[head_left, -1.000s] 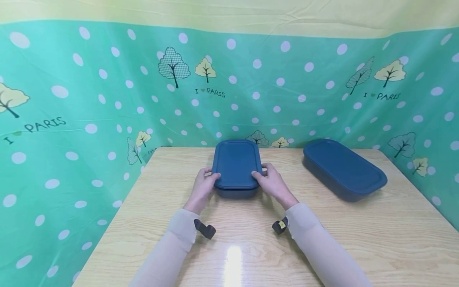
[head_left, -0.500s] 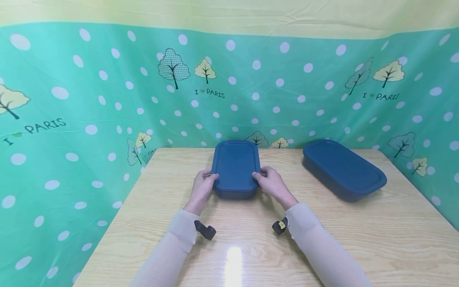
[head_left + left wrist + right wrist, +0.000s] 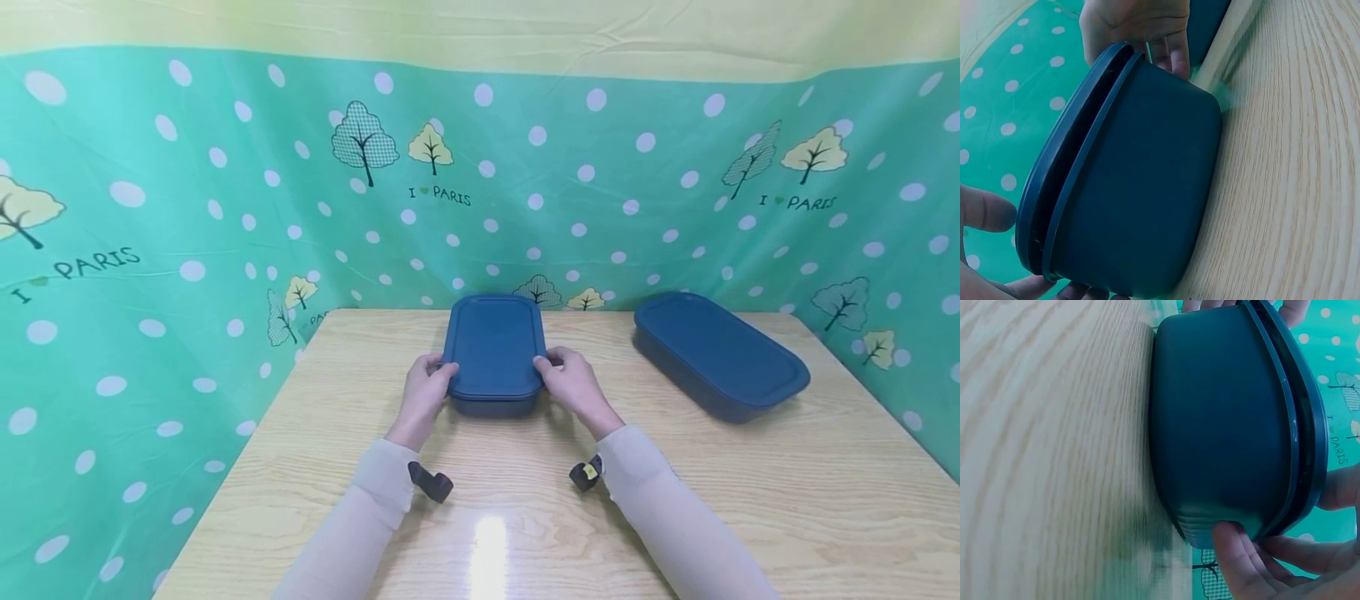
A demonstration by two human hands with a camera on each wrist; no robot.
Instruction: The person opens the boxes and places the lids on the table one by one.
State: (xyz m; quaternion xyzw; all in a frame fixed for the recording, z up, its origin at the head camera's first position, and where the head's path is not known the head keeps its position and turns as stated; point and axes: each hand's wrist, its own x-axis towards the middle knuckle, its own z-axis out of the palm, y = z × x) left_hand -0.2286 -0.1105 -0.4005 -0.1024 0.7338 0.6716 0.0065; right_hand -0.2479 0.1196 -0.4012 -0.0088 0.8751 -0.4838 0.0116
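A dark blue rectangular food container (image 3: pixel 495 407) stands on the wooden table in front of me, with a matching lid (image 3: pixel 495 346) over it. Along the near side, both wrist views show a dark gap between the lid's rim (image 3: pixel 1316 419) and the container's wall (image 3: pixel 1222 412). My left hand (image 3: pixel 423 390) pinches the lid's left edge near its front corner, thumb on top. On the opposite edge, my right hand (image 3: pixel 572 385) does likewise, with some fingers against the container's side. The far side of the rim is hidden.
A second, longer dark blue lidded container (image 3: pixel 722 354) lies at an angle on the right of the table (image 3: pixel 300 467). Behind rises a green dotted curtain (image 3: pixel 600 217), close to the table's far edge. Each wrist carries a small black camera.
Half a second ago the lid's front edge sat lower; now it is slightly raised. My right thumb has shifted a little outward on the lid. The second container has stayed put.
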